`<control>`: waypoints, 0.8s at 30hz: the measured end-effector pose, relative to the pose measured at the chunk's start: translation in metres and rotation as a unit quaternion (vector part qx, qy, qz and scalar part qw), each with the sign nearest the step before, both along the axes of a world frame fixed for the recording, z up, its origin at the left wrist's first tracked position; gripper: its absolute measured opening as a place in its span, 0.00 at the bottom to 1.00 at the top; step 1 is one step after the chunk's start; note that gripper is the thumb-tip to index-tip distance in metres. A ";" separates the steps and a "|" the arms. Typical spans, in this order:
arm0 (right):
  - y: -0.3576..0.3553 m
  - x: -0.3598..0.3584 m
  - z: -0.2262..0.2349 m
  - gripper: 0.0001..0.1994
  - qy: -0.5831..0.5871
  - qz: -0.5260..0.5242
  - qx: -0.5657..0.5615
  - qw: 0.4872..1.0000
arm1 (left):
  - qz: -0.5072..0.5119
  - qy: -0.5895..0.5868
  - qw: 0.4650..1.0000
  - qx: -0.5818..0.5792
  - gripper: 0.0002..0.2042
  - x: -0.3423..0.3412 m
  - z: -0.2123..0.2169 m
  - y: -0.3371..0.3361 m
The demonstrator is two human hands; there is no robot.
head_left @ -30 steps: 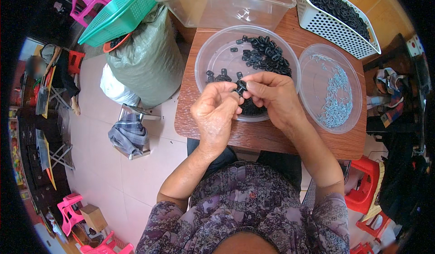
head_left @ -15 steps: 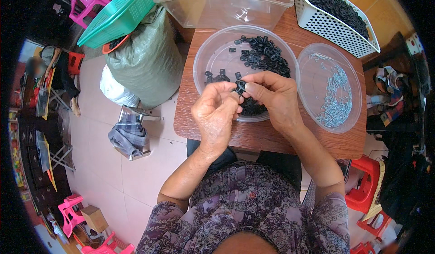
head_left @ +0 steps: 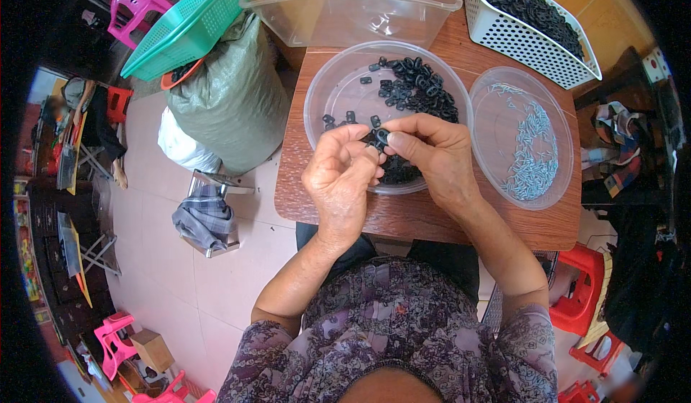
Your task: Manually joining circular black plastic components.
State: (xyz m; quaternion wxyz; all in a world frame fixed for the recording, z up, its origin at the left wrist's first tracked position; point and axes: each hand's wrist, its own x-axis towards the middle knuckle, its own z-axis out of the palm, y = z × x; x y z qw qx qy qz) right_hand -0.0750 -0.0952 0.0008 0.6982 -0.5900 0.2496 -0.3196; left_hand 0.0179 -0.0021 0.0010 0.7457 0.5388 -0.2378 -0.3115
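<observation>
Between my fingertips, above the near part of a clear round tub (head_left: 314, 93), is a small black plastic piece (head_left: 381, 137) with an oval ring. My left hand (head_left: 341, 173) pinches it from the left, its fingers curled. My right hand (head_left: 432, 155) grips the ring side with thumb and forefinger. Many like black pieces (head_left: 425, 90) are heaped in the tub's right side, and a few lie loose at its left. To the right, a shallow clear round tray (head_left: 489, 165) holds a scatter of small silvery screws or pins (head_left: 534, 155). My hands hide part of the near heap.
On the wooden table (head_left: 317, 205), a white perforated basket (head_left: 518, 47) of black pieces stands at the back right. A clear rectangular bin (head_left: 353, 14) is at the back. Left are a full sack (head_left: 230, 101), green baskets (head_left: 187, 21) and a stool with a cloth (head_left: 205, 219).
The picture has shifted very slightly. My fingers have turned the black piece a little, so its oval ring shows more plainly; both hands stay in nearly the same place.
</observation>
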 end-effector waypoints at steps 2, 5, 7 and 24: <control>0.000 0.000 0.000 0.08 -0.002 0.003 0.004 1.000 | 0.001 0.002 1.000 -0.002 0.10 0.000 0.000 -0.001; 0.001 -0.001 0.001 0.08 0.018 0.007 -0.036 0.999 | 0.002 0.004 1.000 0.000 0.10 -0.001 0.001 -0.002; 0.001 -0.002 0.001 0.08 0.020 0.007 -0.033 0.999 | 0.002 0.004 1.000 0.003 0.10 -0.001 0.001 -0.002; 0.011 0.002 -0.004 0.06 -0.016 -0.067 -0.061 0.996 | -0.026 0.017 0.999 -0.035 0.11 -0.005 -0.006 -0.002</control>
